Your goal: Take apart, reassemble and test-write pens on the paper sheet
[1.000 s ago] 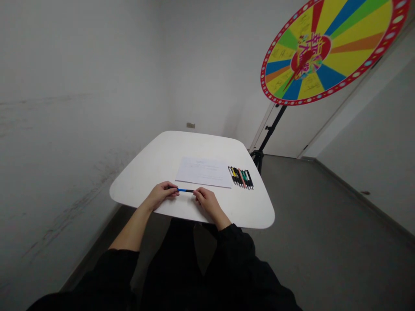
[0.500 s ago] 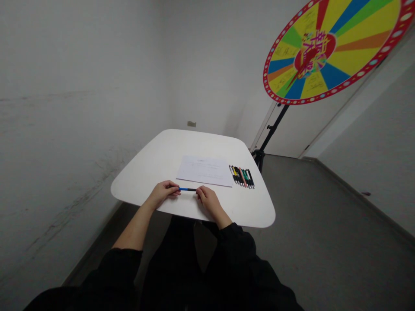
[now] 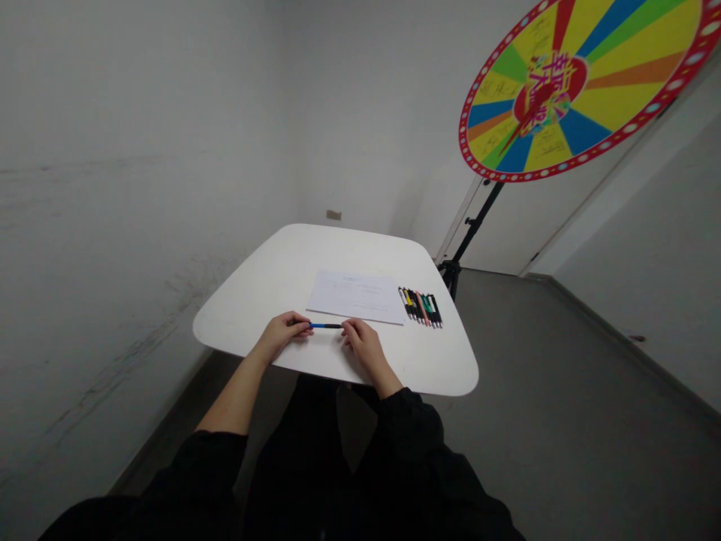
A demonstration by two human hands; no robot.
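A blue pen (image 3: pixel 325 325) lies level between my two hands, just above the near part of the white table (image 3: pixel 264 285). My left hand (image 3: pixel 285 334) pinches its left end with curled fingers. My right hand (image 3: pixel 362 342) pinches its right end the same way. Just beyond the pen lies a white sheet of paper (image 3: pixel 356 297). A row of several pens (image 3: pixel 420 307) in different colours lies to the right of the sheet.
A large colourful prize wheel (image 3: pixel 580 79) stands on a black tripod stand (image 3: pixel 462 248) past the table's far right corner. A white wall runs along the left, close to the table. Grey floor stretches to the right.
Both hands and the blue pen have stayed nearly still. The view has shifted slightly.
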